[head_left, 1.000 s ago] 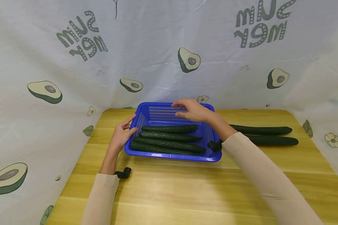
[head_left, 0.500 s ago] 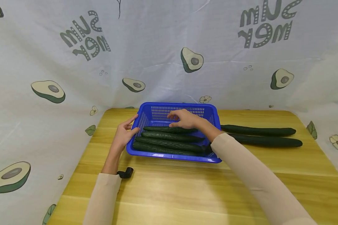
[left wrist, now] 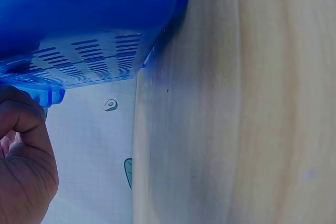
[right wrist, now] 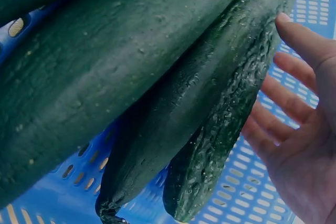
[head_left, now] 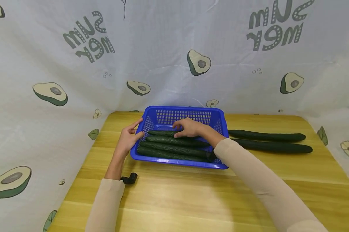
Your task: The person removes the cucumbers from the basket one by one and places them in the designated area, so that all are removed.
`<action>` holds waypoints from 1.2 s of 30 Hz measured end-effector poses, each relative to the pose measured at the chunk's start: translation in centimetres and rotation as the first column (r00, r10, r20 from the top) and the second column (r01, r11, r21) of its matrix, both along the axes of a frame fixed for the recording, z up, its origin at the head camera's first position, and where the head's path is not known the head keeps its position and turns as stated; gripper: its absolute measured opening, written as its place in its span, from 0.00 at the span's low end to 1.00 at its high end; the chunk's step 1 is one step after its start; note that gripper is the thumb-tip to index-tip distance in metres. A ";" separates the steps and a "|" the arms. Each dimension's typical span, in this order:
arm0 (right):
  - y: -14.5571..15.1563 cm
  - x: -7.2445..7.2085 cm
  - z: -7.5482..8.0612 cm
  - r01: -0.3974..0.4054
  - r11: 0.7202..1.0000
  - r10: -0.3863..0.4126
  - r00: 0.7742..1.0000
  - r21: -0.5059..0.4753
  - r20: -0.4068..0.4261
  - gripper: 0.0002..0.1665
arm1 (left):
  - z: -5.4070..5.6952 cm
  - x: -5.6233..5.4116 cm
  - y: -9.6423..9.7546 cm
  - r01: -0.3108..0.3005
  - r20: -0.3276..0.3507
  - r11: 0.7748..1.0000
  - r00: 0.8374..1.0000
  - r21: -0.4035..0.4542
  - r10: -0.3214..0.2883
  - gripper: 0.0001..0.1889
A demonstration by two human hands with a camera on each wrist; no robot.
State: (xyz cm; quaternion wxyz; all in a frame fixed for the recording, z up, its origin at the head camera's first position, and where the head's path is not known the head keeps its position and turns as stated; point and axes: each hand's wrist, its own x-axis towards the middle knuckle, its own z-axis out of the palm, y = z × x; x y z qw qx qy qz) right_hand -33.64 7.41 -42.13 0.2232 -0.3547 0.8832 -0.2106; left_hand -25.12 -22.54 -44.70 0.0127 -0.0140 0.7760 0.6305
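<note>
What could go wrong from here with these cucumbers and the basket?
Slipping: the right hand is at the farthest cucumber in the basket, but its fingers look spread rather than wrapped round it, so a lift now might drop it.
Jostling: the other cucumbers in the basket lie close alongside and may shift.
Rolling: two cucumbers on the table lie loose beside the blue basket; a bump could roll them.

Blue basket (head_left: 178, 162) on a wood table (head_left: 168, 199), four cucumbers (head_left: 174, 149) lying side by side in it. Left hand (head_left: 126, 139) has the basket by its left end. Right hand (head_left: 189, 127) is down inside, right at the back cucumber (head_left: 160, 132). Two more (head_left: 279, 137) sit just off to the right, avocado-print sheet (head_left: 163, 38) behind.
</note>
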 end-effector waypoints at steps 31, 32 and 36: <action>0.9 0.8 1.6 0.031 0.998 -0.033 0.999 -0.055 -0.037 0.26 | -0.2 -0.3 0.2 -0.017 -0.014 1.000 1.000 -0.018 0.017 0.35; 0.9 0.9 1.8 0.029 0.998 -0.032 0.999 -0.060 -0.042 0.26 | -0.1 -0.2 0.2 -0.019 -0.013 1.000 1.000 -0.018 0.018 0.35; 1.4 1.5 2.6 0.040 0.996 -0.045 0.997 -0.079 -0.065 0.26 | -0.2 -0.1 0.1 -0.017 -0.010 1.000 1.000 -0.020 0.016 0.35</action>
